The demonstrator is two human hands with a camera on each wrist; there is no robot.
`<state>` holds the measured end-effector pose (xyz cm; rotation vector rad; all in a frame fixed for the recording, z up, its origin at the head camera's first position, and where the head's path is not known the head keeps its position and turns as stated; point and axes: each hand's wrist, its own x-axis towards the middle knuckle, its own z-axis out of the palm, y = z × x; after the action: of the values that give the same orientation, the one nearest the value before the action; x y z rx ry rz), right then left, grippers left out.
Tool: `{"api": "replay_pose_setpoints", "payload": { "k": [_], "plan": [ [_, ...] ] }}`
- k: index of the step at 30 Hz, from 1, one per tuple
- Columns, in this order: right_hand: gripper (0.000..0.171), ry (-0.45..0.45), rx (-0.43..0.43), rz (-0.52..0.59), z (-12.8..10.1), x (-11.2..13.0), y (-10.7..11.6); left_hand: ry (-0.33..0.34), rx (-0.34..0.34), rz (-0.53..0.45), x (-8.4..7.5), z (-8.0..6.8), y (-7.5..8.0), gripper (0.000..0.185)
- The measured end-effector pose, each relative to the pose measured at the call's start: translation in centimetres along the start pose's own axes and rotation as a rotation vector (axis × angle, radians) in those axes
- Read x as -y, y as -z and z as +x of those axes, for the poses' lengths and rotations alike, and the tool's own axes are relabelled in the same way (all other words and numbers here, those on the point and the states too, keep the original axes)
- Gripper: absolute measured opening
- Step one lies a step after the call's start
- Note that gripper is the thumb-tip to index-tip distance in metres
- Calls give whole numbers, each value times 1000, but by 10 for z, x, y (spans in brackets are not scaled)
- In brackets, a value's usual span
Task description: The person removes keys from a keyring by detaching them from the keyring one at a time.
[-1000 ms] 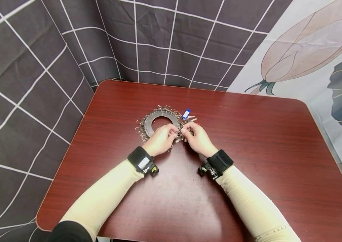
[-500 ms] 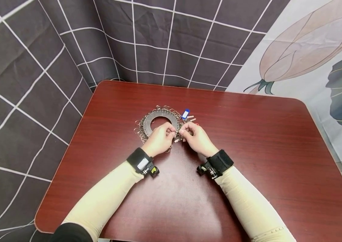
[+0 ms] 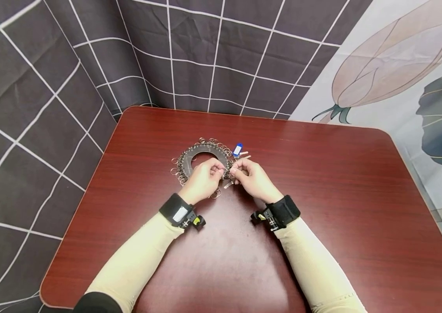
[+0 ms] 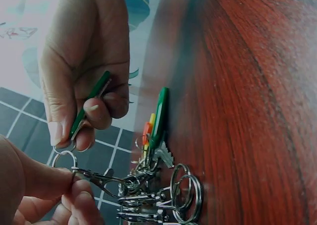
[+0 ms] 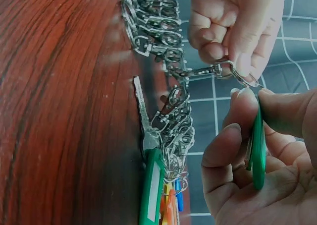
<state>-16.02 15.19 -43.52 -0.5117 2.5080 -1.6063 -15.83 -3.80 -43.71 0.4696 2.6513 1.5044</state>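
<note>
A flat grey metal ring (image 3: 205,149), edged with several swivel clasps and split rings, lies on the table. At its right side my left hand (image 3: 204,177) pinches a split ring (image 4: 66,158) on one swivel clasp (image 5: 202,72), which stretches out from the row. Close beside it my right hand (image 3: 256,178) grips a green key tag (image 5: 258,150) at that split ring; a thin metal edge, likely a key, shows along the tag. Fingertips hide whether the tag's small ring is threaded on. Another green tag (image 5: 152,188) with a key (image 5: 140,103) hangs among the clasps.
A blue key tag (image 3: 237,150) and keys (image 3: 246,157) lie beyond my right hand. An orange tag (image 4: 147,132) is among the clasps. Grid-patterned cloth (image 3: 193,56) hangs behind the red-brown table (image 3: 342,195).
Both hands stay at the same place on the ring's right side, with only slight finger shifts. The whole head view has drifted a little to the left.
</note>
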Motion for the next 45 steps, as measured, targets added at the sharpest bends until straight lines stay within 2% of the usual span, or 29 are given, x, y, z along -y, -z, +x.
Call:
{"api": "replay_pose_setpoints", "payload": {
  "k": [7, 12, 21, 25, 33, 45],
  "plan": [
    [9, -20, 16, 15, 0, 0, 0, -20, 51, 4, 0, -1, 5, 4],
    [11, -19, 7, 10, 0, 2, -2, 7, 65, -10, 1, -1, 6, 5],
    [10, 37, -28, 13, -7, 34, -2, 0, -16, -72, 0, -1, 2, 4],
    [7, 48, -43, 32, -8, 37, -1, -19, -41, -114, 1, 0, 1, 5],
    [8, 32, -63, 21, 1, 0, -5, -38, -37, -136, 2, 1, 2, 6],
    [6, 36, -90, -3, -2, 2, -4, -87, -38, -87, -2, -1, 3, 6]
  ]
}}
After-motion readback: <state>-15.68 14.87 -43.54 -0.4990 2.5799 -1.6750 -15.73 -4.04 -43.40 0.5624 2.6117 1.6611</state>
